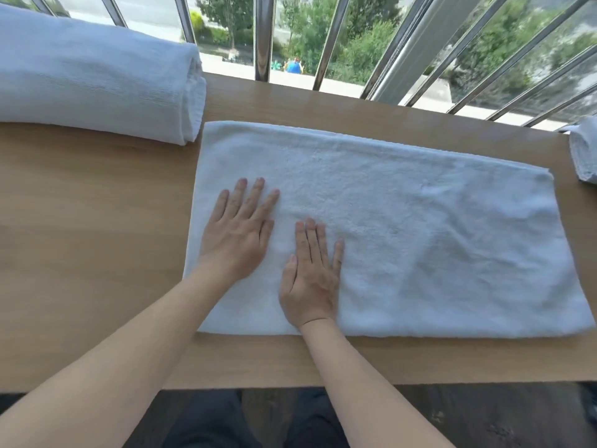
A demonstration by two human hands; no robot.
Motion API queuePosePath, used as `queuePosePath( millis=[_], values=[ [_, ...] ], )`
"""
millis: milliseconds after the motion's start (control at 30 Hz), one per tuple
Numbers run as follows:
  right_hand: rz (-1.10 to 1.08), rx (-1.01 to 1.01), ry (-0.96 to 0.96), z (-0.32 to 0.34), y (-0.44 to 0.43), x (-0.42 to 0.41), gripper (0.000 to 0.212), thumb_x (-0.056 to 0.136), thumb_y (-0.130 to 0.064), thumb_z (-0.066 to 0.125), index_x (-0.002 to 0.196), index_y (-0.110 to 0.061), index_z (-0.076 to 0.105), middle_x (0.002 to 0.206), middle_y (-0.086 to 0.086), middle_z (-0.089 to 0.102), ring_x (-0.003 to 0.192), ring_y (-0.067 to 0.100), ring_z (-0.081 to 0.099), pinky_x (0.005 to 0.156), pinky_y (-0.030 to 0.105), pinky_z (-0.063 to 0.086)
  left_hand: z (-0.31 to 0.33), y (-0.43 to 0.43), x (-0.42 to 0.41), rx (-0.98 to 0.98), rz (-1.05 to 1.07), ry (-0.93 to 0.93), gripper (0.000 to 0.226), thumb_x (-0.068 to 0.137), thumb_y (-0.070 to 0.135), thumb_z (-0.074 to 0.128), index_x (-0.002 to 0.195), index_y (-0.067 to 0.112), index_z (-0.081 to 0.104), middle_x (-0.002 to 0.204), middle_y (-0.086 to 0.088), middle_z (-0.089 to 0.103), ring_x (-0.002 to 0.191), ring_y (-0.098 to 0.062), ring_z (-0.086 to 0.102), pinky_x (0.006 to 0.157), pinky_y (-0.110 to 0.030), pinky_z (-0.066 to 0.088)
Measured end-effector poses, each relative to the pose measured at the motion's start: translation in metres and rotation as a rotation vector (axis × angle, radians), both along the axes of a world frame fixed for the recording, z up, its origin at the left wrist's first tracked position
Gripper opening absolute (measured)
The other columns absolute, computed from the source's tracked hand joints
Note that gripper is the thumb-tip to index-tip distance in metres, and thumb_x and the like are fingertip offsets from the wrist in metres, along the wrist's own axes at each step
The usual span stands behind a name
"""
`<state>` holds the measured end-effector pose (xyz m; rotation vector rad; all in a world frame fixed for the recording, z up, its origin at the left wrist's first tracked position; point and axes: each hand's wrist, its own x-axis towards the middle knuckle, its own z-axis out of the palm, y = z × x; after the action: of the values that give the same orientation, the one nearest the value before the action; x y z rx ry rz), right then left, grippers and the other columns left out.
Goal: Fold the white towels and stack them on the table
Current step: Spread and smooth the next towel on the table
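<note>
A white towel, folded into a long rectangle, lies flat on the wooden table. Both of my hands lie on its left part with straight fingers, palms down. My left hand presses near the towel's left edge. My right hand presses just to the right of it, closer to the near edge. A thick folded white towel stack sits at the table's far left. Part of another white towel shows at the right edge of the view.
A metal railing with slanted bars runs along the table's far edge, with trees and a street beyond. The table's near edge is just above my dark-trousered legs. Bare tabletop shows left of the flat towel.
</note>
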<state>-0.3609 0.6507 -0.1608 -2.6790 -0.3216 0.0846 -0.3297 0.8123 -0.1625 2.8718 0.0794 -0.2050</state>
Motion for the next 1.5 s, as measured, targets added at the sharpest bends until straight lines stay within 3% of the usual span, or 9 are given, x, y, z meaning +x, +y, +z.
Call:
queuePosePath(
  millis=[167, 267, 367, 433, 600, 933, 1100, 1233, 1500],
  values=[
    [-0.157, 0.422, 0.101, 0.014, -0.039, 0.012, 0.056, 0.104, -0.032, 0.018, 0.158, -0.017, 0.027, 0.167, -0.003, 0.014, 0.154, 0.006, 0.006, 0.126, 0.038, 0.001, 0.006, -0.061, 0.007, -0.072, -0.022, 0.032, 0.061, 0.105, 0.044, 0.015, 0.161, 0.023, 0.004, 0.168, 0.006, -0.006, 0.154, -0.026, -0.016, 0.121, -0.04, -0.019],
    [-0.173, 0.143, 0.076, 0.011, -0.107, 0.04, 0.058, 0.104, -0.035, 0.018, 0.159, -0.016, 0.024, 0.168, 0.001, 0.011, 0.155, 0.012, 0.003, 0.126, 0.038, -0.003, 0.001, -0.121, 0.007, -0.012, -0.111, 0.008, 0.067, 0.103, 0.053, 0.014, 0.161, 0.02, 0.002, 0.167, 0.004, -0.009, 0.153, -0.024, -0.016, 0.123, -0.043, -0.015],
    [-0.019, -0.245, 0.125, 0.003, -0.173, 0.065, 0.058, 0.104, -0.043, 0.01, 0.16, -0.032, 0.002, 0.168, -0.003, -0.007, 0.154, 0.013, -0.013, 0.124, 0.04, -0.012, -0.003, -0.174, 0.026, -0.017, -0.11, -0.007, 0.069, 0.101, 0.054, 0.015, 0.16, 0.019, 0.003, 0.168, 0.002, -0.005, 0.154, -0.025, -0.014, 0.123, -0.045, -0.013],
    [0.045, -0.325, 0.116, -0.001, -0.204, 0.075, 0.056, 0.102, -0.047, 0.003, 0.156, -0.041, -0.01, 0.166, -0.006, -0.015, 0.153, 0.013, -0.018, 0.123, 0.042, -0.014, -0.007, -0.207, 0.042, -0.012, -0.166, -0.016, 0.066, 0.102, 0.05, 0.013, 0.161, 0.02, 0.003, 0.168, 0.003, -0.007, 0.154, -0.025, -0.016, 0.122, -0.043, -0.016],
    [-0.067, -0.344, 0.103, -0.002, -0.28, 0.099, 0.061, 0.099, -0.052, 0.008, 0.158, -0.042, -0.001, 0.168, -0.007, -0.01, 0.154, 0.014, -0.013, 0.124, 0.044, -0.009, -0.005, -0.279, 0.084, 0.005, -0.211, -0.007, 0.065, 0.101, 0.047, 0.011, 0.161, 0.024, 0.003, 0.169, 0.0, -0.004, 0.154, -0.028, -0.013, 0.123, -0.048, -0.012],
    [-0.408, -0.335, 0.245, 0.007, -0.411, 0.162, 0.061, 0.103, -0.053, 0.014, 0.158, -0.039, -0.01, 0.167, 0.0, -0.017, 0.153, 0.018, -0.019, 0.122, 0.047, -0.013, 0.0, -0.35, 0.131, 0.107, -0.13, 0.07, 0.077, 0.093, 0.07, -0.001, 0.159, 0.032, -0.013, 0.167, 0.008, -0.02, 0.151, -0.038, -0.022, 0.111, -0.073, -0.011],
    [-0.117, -0.179, 0.062, 0.015, -0.378, 0.206, 0.057, 0.105, -0.041, 0.025, 0.16, -0.036, 0.01, 0.169, -0.001, -0.001, 0.155, 0.021, -0.005, 0.124, 0.046, -0.01, 0.0, -0.367, 0.145, 0.135, -0.074, 0.079, 0.08, 0.09, 0.075, 0.001, 0.157, 0.035, -0.018, 0.166, 0.012, -0.023, 0.147, -0.044, -0.028, 0.105, -0.078, -0.014],
    [0.01, -0.289, 0.104, 0.001, -0.384, 0.236, 0.057, 0.103, -0.049, 0.02, 0.158, -0.045, 0.003, 0.168, -0.007, -0.008, 0.154, 0.016, -0.012, 0.123, 0.046, -0.012, -0.004, -0.363, 0.142, 0.149, -0.083, 0.041, 0.079, 0.091, 0.074, 0.003, 0.157, 0.035, -0.017, 0.166, 0.013, -0.02, 0.15, -0.042, -0.022, 0.108, -0.077, -0.009],
    [-0.321, -0.337, 0.197, 0.004, -0.431, 0.305, 0.056, 0.105, -0.044, 0.012, 0.16, -0.036, 0.001, 0.169, -0.002, -0.008, 0.154, 0.019, -0.015, 0.122, 0.05, -0.013, -0.001, -0.364, 0.147, 0.135, -0.093, 0.018, 0.079, 0.093, 0.071, 0.015, 0.161, 0.034, 0.002, 0.169, 0.008, -0.001, 0.153, -0.042, -0.007, 0.113, -0.074, -0.003]
  ],
)
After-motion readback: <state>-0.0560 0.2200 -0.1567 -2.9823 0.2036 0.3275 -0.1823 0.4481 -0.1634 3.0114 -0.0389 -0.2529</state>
